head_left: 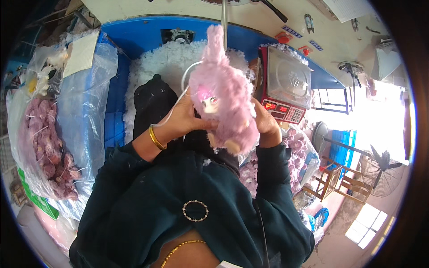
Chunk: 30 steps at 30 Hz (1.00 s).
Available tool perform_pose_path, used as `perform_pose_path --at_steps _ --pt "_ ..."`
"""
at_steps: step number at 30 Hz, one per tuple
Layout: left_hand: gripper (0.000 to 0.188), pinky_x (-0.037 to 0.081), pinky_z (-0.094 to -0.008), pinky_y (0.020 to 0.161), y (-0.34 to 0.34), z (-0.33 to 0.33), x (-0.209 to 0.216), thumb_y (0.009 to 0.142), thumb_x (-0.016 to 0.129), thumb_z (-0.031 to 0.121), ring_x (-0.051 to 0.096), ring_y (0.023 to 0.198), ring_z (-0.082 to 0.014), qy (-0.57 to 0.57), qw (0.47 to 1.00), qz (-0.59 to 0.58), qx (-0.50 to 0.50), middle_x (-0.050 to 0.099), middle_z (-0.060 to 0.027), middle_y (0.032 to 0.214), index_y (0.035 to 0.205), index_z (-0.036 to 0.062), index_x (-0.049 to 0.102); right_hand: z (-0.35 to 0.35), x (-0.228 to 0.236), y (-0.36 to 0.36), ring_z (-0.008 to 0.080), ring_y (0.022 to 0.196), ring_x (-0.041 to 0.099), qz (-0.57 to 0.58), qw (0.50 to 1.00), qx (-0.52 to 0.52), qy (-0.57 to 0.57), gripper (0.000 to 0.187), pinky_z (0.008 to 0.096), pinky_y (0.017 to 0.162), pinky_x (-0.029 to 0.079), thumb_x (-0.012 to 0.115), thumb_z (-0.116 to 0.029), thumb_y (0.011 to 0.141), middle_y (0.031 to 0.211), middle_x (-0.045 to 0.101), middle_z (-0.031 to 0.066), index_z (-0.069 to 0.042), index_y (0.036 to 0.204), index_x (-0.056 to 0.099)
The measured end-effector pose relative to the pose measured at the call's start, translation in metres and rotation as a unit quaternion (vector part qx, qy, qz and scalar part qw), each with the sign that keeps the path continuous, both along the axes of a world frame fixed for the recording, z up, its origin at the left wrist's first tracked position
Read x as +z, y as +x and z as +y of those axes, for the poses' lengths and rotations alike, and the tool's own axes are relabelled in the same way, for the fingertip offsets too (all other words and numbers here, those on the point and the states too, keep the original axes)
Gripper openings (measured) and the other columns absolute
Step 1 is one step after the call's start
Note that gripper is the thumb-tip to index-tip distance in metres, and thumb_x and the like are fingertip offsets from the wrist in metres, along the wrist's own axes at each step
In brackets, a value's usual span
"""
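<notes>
Between my two hands is a fluffy pink-purple plush toy [241, 91] with a small doll face and an upright ear, its far end close to a metal tube [224, 27]. My left hand [183, 114] is closed round its left side, thumb near the face. A thin white cord [182, 85] loops beside that hand, and a gold bangle [156, 137] circles the wrist. My right hand [264, 118] grips the toy's right side; its fingers are partly hidden behind the fur. White fluffy stuffing [152, 58] lies beyond in a blue bin [118, 89].
A red digital scale [286, 109] with a clear tray stands on the right. More plush skins lie in a plastic bag [44, 143] at the left and another pile [297, 152] at the right. Thread snips [309, 23] rest on the far table [187, 9]; a fan [382, 172] stands far right.
</notes>
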<state>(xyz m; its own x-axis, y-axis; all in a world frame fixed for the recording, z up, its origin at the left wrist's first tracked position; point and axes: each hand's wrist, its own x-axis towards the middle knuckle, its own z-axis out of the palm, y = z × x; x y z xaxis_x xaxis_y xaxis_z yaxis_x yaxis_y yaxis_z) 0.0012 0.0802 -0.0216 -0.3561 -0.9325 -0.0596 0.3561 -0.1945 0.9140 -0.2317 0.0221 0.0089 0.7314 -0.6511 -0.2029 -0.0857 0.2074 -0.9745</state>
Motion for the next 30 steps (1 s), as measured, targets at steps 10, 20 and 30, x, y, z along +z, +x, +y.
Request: perform_pose_path --at_steps 10,20,30 --pt "0.082 0.04 -0.0345 0.098 0.002 0.016 -0.007 0.073 0.072 0.006 0.046 0.117 -0.018 0.067 0.984 0.122 0.111 0.044 -0.0089 0.128 0.14 0.003 0.024 0.022 -0.016 0.075 0.0221 0.092 0.058 0.09 0.947 -0.201 -0.235 0.047 0.0304 0.078 0.046 0.073 -0.014 0.079 0.101 0.059 0.013 0.003 0.117 0.052" --pt "0.045 0.05 -0.036 0.091 0.029 0.029 -0.029 0.087 0.058 0.009 0.062 0.103 -0.0234 0.168 0.935 0.294 0.107 0.06 -0.0133 0.117 0.129 -0.0004 0.046 -0.042 -0.023 0.036 0.0371 0.12 0.046 0.341 0.755 -0.224 -0.514 0.086 0.0408 0.097 0.041 0.078 -0.038 0.068 0.133 0.046 0.0191 -0.006 0.137 0.039" --pt "0.062 0.033 -0.042 0.104 0.044 0.043 -0.035 0.081 0.07 0.034 0.039 0.125 -0.0338 -0.301 0.86 -0.313 0.268 0.038 -0.0201 0.135 0.13 0.0072 0.043 0.04 -0.06 -0.036 0.0279 0.111 0.054 0.396 0.819 -0.065 -0.411 0.069 0.0379 0.093 0.043 0.075 -0.026 0.072 0.131 0.049 0.018 0.0 0.129 0.046"
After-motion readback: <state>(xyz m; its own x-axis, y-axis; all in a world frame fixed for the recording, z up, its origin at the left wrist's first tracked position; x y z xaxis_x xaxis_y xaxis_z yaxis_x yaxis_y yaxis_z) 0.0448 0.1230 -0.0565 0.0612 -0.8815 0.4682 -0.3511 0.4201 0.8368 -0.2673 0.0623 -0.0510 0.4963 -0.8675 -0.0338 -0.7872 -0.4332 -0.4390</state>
